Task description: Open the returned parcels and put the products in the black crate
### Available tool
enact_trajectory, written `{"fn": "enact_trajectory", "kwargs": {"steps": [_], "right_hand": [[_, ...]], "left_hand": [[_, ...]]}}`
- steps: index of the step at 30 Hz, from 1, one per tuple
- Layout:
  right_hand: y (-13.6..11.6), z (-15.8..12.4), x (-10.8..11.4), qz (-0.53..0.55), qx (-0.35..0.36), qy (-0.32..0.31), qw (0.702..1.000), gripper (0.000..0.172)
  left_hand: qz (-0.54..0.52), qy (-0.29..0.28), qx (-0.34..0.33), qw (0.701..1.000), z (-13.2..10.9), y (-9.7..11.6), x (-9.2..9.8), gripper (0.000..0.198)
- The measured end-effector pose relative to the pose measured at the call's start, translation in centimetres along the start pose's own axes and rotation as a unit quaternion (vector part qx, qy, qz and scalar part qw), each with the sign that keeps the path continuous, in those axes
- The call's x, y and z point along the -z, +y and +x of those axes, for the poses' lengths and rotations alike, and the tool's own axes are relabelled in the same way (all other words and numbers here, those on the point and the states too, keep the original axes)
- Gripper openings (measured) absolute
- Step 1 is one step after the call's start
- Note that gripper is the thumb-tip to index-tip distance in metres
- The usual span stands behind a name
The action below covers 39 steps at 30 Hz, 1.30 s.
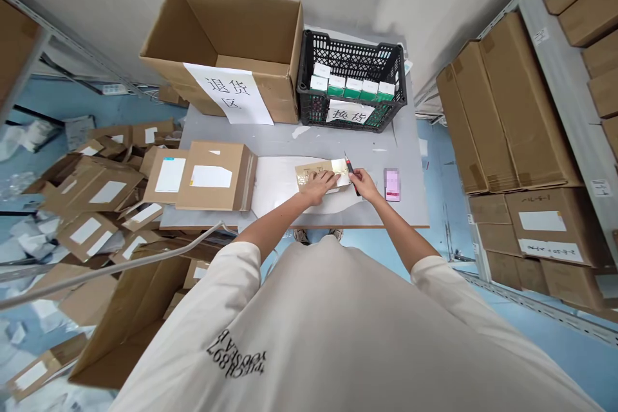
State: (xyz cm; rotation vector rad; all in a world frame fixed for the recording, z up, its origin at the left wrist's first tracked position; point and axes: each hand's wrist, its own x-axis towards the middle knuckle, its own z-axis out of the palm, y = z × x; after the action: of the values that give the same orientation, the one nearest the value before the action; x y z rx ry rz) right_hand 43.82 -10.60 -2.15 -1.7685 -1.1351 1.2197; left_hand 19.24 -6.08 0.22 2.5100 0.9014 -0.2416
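Observation:
My left hand [318, 187] lies with fingers stretched across a small tan box [304, 174], pressing it on the table. A white label [339, 166] covers the box's right end. My right hand [365, 184] is closed round a slim utility knife [351, 169] with a red and black handle. Its thin tip points away from me, beside the label. The blade is too small to make out clearly. Under the box spreads a white sheet [273, 187]. A phone [392, 185] with a pink screen lies right of my right hand.
Two cartons [207, 174] stand at the table's left. Behind are a large open carton [261, 93] and a black crate [309, 103] holding several green-and-white boxes [354, 88]. Boxes pile on the left floor [89, 187]; a shelf of cartons [512, 103] stands right. A grey tube [159, 256] crosses lower left.

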Motion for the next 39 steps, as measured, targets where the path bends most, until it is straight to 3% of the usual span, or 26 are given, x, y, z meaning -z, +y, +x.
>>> {"fn": "enact_trajectory", "kwargs": {"steps": [5, 8, 13, 18, 21, 24, 29, 32, 35, 39], "right_hand": [[-0.2, -1.7, -1.5, 0.057, -0.055, -0.025, 0.997, 0.056], [-0.3, -2.6, -1.0, 0.087, -0.074, -0.051, 0.992, 0.052], [-0.3, -2.8, 2.6, -0.002, -0.102, -0.076, 0.992, 0.038], [-1.0, -1.8, 7.0, -0.161, -0.027, -0.127, 0.978, 0.029], [-1.9, -0.6, 8.6, -0.27, 0.029, -0.179, 0.946, 0.031], [-3.1, 1.1, 9.1, -0.389, 0.087, -0.22, 0.891, 0.033], [-5.4, 3.8, 7.8, -0.54, 0.164, -0.247, 0.788, 0.035], [-6.5, 4.7, 6.7, -0.565, 0.182, -0.273, 0.757, 0.033], [-6.9, 5.1, 6.4, -0.556, 0.156, -0.282, 0.766, 0.028], [-5.9, 4.6, 7.3, -0.478, 0.058, -0.308, 0.821, 0.026]], "left_hand": [[0.019, 0.037, 0.018, 0.999, -0.3, -0.2, 0.1, 0.073], [0.033, 0.037, 0.034, 0.998, 0.1, 0.4, -0.2, 0.059], [0.042, 0.02, 0.075, 0.996, 1.1, 1.1, -0.2, 0.06], [0.055, 0.019, 0.077, 0.995, 1.6, 1.3, 0.0, 0.053], [0.074, 0.03, 0.069, 0.994, 1.3, 1.3, -0.2, 0.051], [0.084, 0.042, 0.064, 0.994, 1.0, 1.2, -0.6, 0.052], [0.086, 0.058, 0.052, 0.993, 0.7, 1.0, -1.0, 0.053], [0.083, 0.064, 0.044, 0.994, 0.6, 0.8, -1.1, 0.051], [0.083, 0.063, 0.041, 0.994, 0.5, 0.8, -1.1, 0.051], [0.098, 0.053, 0.051, 0.992, 0.6, 1.0, -1.0, 0.052]]}}
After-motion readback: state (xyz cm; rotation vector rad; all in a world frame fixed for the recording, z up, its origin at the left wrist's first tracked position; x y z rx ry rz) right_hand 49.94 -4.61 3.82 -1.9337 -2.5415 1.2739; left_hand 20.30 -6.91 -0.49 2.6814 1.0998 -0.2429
